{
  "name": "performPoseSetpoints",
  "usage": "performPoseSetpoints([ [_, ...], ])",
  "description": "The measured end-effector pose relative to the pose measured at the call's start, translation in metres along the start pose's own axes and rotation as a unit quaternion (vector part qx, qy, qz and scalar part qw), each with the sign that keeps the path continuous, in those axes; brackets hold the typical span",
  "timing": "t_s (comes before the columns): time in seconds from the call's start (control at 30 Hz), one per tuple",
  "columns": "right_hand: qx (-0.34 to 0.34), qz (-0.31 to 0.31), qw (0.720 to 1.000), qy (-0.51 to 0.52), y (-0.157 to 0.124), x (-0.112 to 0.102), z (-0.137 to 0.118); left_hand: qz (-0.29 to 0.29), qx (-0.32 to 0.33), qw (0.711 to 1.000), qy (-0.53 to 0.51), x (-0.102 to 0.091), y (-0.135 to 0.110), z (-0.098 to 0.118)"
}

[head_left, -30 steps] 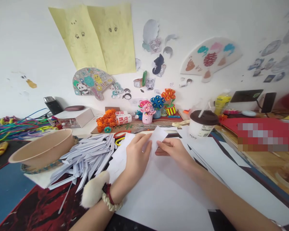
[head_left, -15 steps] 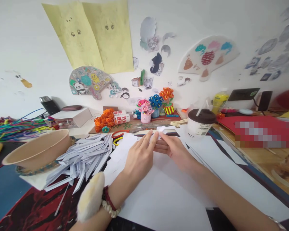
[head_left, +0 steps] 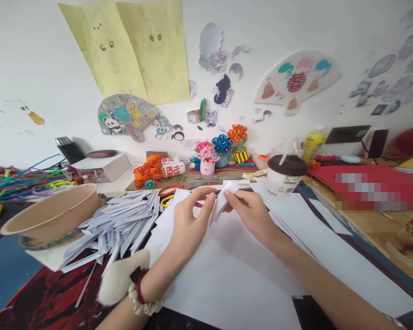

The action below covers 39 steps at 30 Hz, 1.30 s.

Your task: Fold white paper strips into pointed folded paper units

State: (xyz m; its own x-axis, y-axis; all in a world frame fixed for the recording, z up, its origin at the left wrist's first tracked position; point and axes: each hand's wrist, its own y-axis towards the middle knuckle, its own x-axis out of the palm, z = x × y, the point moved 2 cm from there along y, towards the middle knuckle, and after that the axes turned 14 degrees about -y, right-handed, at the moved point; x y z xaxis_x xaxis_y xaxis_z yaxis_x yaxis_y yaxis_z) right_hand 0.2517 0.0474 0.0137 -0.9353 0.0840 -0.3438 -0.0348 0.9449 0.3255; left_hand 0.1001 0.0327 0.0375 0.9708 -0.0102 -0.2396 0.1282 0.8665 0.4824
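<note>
A small folded piece of white paper [head_left: 223,200] stands tilted between my two hands, above a large white sheet [head_left: 234,270]. My right hand [head_left: 253,211] pinches it from the right, thumb on the near face and fingers partly hidden behind. On the other side, my left hand [head_left: 189,224] has its thumb tip and fingertips at the paper's left edge, with a gap showing between thumb and index finger. A fluffy white ornament [head_left: 122,277] and a scrunchie [head_left: 142,300] are on my left wrist. Left of my hands lies a heap of folded paper strips [head_left: 119,224].
At far left stands a beige bowl [head_left: 51,213]. Beyond my right hand is a lidded cup [head_left: 285,176] with a straw. Red-handled and yellow-handled scissors [head_left: 168,195] lie behind the paper. Small craft flower pots [head_left: 208,167] line the wall. More white sheets [head_left: 323,247] extend right.
My hands have moved apart from their pressed-together position, and the folded paper now shows upright between them. My left hand has turned, and its wrist ornament swung left and down.
</note>
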Motion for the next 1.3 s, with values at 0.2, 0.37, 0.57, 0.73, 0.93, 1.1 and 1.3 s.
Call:
performPoseSetpoints([
  [0.2,-0.028,0.048,0.998,-0.018,-0.006,-0.002,-0.007,-0.060,-0.119,0.987,-0.096,0.004,0.001,-0.009],
  [0.37,0.000,0.059,0.997,0.056,-0.006,-0.005,-0.008,-0.082,-0.129,0.985,-0.077,0.007,-0.002,-0.010],
  [0.57,-0.010,0.071,0.996,0.051,-0.006,-0.008,-0.013,-0.132,-0.171,0.968,-0.127,0.010,-0.003,-0.010],
  [0.73,-0.011,0.046,0.997,0.057,-0.007,-0.008,-0.016,-0.119,-0.173,0.961,-0.179,0.012,-0.005,-0.008],
  [0.93,-0.022,0.038,0.998,0.047,-0.007,-0.009,-0.016,-0.120,-0.165,0.963,-0.176,0.010,-0.004,-0.004],
  [1.1,-0.062,0.039,0.997,0.005,-0.006,-0.010,-0.016,-0.121,-0.134,0.967,-0.182,0.008,-0.001,0.001],
  [1.3,-0.079,0.059,0.995,-0.012,-0.007,-0.011,-0.018,-0.064,-0.121,0.974,-0.182,0.008,-0.004,-0.001],
])
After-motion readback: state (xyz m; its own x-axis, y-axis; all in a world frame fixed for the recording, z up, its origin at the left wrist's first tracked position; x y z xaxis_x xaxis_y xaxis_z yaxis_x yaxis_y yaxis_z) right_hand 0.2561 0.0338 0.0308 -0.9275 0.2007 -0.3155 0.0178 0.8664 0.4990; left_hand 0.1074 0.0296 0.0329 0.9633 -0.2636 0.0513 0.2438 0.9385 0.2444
